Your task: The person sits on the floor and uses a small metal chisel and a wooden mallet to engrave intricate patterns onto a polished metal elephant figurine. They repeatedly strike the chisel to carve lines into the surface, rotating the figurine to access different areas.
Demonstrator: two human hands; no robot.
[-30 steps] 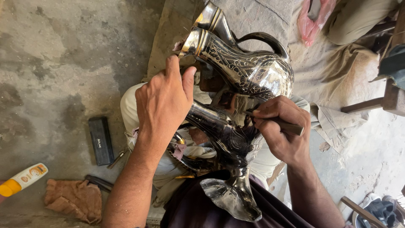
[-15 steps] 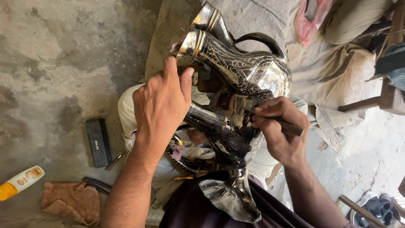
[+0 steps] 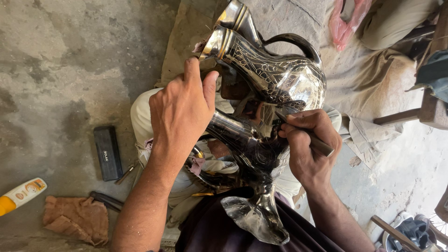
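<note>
Head view looks straight down on a polished metal jug (image 3: 275, 79) with engraved patterning along its neck and belly, lying across the person's lap with its curved dark handle (image 3: 298, 44) on the far side. A second, darker metal vessel (image 3: 247, 149) lies beneath it and nearer the body, its flared shiny foot (image 3: 254, 214) resting against the dark shirt.

Right hand (image 3: 310, 147) has its grip pressed together around a slim engraving tool (image 3: 308, 137), fingers pinching the shaft, the tip touching the jug's belly just above the knuckles and the dark handle end sticking out past the hand on its outer side. Left hand (image 3: 182, 109) is laid over the vessels; its fingers curl round the metal below the jug's rim, the grip closed on the jug to hold it steady, thumb raised beside the neck.

Outward from the left grip, on the concrete floor (image 3: 56, 56), lie a black rectangular case (image 3: 107, 151), a thin dark tool (image 3: 107, 200), a crumpled brown rag (image 3: 77, 219) and a white and yellow tube (image 3: 21, 196) at the frame edge. Beyond the right grip a beige cloth (image 3: 368, 84) covers the ground, with a pink plastic bag (image 3: 347, 23) at its far end.
</note>
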